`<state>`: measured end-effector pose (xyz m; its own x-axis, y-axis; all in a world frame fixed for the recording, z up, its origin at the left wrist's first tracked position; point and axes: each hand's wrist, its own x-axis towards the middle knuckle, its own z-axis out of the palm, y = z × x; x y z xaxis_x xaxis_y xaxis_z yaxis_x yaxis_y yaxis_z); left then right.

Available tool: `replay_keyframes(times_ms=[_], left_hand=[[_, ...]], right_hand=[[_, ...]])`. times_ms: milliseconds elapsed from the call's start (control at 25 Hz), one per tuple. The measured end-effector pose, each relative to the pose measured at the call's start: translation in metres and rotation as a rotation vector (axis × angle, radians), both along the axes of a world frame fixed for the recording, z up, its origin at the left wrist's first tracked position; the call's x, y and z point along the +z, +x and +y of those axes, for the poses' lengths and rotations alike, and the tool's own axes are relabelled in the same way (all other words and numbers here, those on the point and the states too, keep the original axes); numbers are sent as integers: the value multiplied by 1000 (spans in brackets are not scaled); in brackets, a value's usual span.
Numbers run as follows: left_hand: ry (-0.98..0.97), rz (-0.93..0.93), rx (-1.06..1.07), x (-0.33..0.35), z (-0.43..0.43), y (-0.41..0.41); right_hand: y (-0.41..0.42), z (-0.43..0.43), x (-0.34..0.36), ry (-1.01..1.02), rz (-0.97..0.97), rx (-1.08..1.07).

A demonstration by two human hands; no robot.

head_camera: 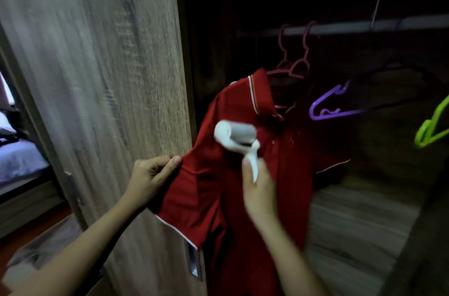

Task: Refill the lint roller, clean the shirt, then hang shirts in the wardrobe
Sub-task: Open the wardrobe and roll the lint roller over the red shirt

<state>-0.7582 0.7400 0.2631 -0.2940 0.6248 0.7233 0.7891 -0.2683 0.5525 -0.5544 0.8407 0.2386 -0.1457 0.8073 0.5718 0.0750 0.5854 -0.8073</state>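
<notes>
A red polo shirt [218,174] with white-trimmed collar hangs on a pink hanger [300,65] from the wardrobe rail [364,26]. My left hand [151,174] pinches the shirt's left sleeve and pulls it taut toward the door. My right hand [258,189] grips the handle of a white lint roller [234,136], whose head rests against the shirt's chest just below the collar. The roller and right hand are motion-blurred.
The wooden wardrobe door [109,77] stands open at the left, with a metal handle [194,261] low down. Empty purple [332,106] and green [432,130] hangers and a second pink one hang on the rail. A bed [19,157] shows at far left.
</notes>
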Motion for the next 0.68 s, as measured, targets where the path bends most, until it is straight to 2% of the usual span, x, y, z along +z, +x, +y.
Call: replay_keyframes(times_ms=[120,240,320,440,520,600,680], left_hand=[[10,-4,28,-1,1,0],[27,-19,21,1,1,4],[31,-12,16,3,0,7],[29,-26,23,3,0,7],[34,-31,25,3,-1,7],[36,-7,18,2,-1,6],[36,-5,14,3,0,7]], right_hand=[[-2,-55,-67,-129,-20,36],[-6,-72,-105,-102,-116,21],[-2,-61,-90,-12,-135,-58],[1,-19,-26,14,-132,39],[4,8,8,113,-126,-2],[10,16,5,89,-160,-32],[-4,37,-45,-79,-266,-39]])
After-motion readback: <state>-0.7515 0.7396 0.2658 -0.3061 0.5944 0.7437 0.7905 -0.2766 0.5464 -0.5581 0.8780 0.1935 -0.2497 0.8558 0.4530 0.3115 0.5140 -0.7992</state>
